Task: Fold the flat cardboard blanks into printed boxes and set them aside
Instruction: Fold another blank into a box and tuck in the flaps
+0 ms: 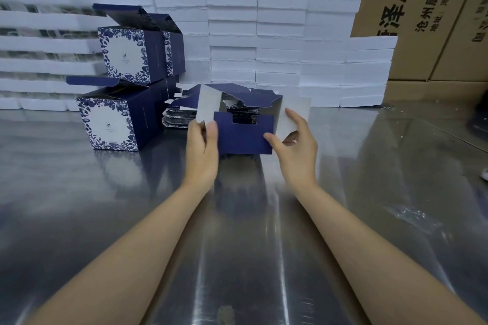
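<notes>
Folded boxes stand stacked at left. At frame centre my left hand pinches the half-formed navy box's grey flap; its open end faces me, long axis left-right. My right hand clasps its right flap.

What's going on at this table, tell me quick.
A person is folding a dark blue cardboard box over a shiny metal table. The left hand pinches a grey flap on one side, and the right hand grips the flap on the other. More flat blanks lie just behind. Finished printed boxes are stacked to the left, lids open, in front of white foam blocks.
</notes>
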The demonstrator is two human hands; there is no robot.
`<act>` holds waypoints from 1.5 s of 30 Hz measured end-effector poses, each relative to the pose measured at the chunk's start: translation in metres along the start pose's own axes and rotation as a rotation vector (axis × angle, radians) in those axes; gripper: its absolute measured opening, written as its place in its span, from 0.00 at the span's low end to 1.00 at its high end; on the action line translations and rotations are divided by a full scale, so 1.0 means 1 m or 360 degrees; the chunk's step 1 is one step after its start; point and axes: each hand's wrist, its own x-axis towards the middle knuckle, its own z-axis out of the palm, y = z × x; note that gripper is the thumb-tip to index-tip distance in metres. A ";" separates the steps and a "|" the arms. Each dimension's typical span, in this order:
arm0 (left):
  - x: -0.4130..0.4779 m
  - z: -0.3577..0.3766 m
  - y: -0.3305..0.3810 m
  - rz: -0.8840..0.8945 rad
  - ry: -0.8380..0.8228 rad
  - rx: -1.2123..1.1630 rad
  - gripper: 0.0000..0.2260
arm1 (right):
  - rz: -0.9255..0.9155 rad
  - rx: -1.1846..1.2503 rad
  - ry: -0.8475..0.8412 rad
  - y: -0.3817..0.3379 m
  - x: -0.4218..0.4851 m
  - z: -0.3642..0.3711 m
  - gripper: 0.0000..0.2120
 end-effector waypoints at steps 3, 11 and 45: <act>-0.002 0.002 -0.003 -0.0031 -0.0221 -0.0124 0.06 | -0.0023 0.0017 -0.0002 -0.001 -0.001 0.000 0.27; 0.000 0.001 -0.014 0.0071 -0.0163 0.0142 0.05 | -0.0587 -0.0573 0.0030 -0.009 -0.003 -0.006 0.17; 0.002 -0.014 -0.002 0.1170 -0.0354 0.1045 0.35 | -0.0342 -0.0006 -0.0166 -0.021 0.016 -0.031 0.24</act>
